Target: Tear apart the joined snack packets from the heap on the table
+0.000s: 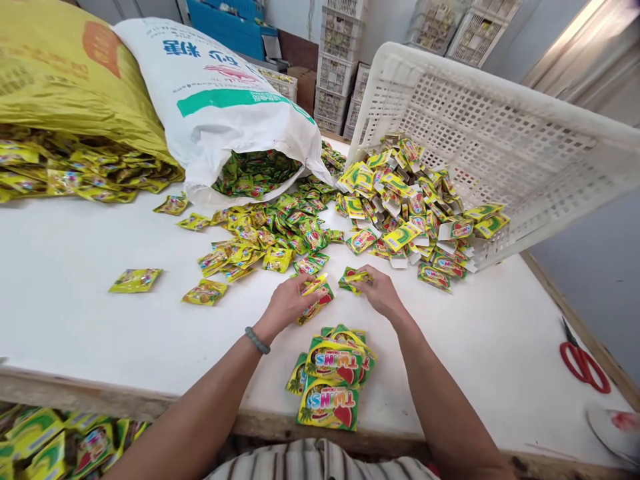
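White surface (75,243), work gathered near the middle. Left hand (291,301) closed on a small box (320,309), grey bracelet (257,340) at the wrist. Right hand (379,290) just across from it, fingertips pinching a yellow packet (356,277); green packet (345,281) close under that, touching or not hard to tell. Between the forearms, a pile of boxes (327,403) near the front edge, overlapping, watermelon pictures up. Beyond the hands, green packets (297,223) and yellow packets (240,253) heaped together, reaching back to the mouth of a white sack (225,133) lying down. Farther left, a yellow sack (75,80), more yellow packets at its opening. Toward the right, a white crate (500,140) tipped on its side, loose boxes (400,213) jumbled at its mouth, some flaps open. Red-handled scissors (583,363) near the right edge, well apart from both hands.
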The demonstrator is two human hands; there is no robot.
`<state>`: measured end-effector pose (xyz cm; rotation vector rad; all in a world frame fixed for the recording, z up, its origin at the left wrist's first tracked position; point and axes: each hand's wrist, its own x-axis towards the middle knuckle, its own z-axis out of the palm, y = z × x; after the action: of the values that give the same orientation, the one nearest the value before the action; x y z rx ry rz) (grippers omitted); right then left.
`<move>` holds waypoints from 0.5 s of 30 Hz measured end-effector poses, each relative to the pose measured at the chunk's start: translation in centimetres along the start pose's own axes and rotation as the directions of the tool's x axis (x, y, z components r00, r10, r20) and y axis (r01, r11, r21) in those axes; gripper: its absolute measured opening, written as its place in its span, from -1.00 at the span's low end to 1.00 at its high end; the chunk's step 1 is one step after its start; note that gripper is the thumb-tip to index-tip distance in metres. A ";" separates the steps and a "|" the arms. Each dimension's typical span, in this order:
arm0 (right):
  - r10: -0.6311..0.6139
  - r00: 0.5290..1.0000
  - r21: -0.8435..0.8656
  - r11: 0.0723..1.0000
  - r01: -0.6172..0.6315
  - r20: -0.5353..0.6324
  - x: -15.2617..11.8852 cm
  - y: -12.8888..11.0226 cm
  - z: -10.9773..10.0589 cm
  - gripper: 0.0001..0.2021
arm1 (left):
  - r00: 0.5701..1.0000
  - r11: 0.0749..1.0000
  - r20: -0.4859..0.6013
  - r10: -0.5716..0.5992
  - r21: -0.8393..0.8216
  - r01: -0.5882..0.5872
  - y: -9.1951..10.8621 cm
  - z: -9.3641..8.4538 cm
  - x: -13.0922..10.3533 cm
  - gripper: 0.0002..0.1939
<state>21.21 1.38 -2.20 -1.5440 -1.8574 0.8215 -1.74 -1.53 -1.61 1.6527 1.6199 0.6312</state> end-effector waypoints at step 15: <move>-0.107 0.987 -0.070 0.991 0.116 0.124 -1.8 -2.5 -0.9 -0.91 | 0.966 0.968 0.158 0.207 -0.176 -0.179 1.0 0.0 -0.4 -0.55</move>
<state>20.63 -0.70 0.26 -1.4492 -2.0641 0.8156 -1.14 -1.83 -0.84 1.7079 1.2597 0.6747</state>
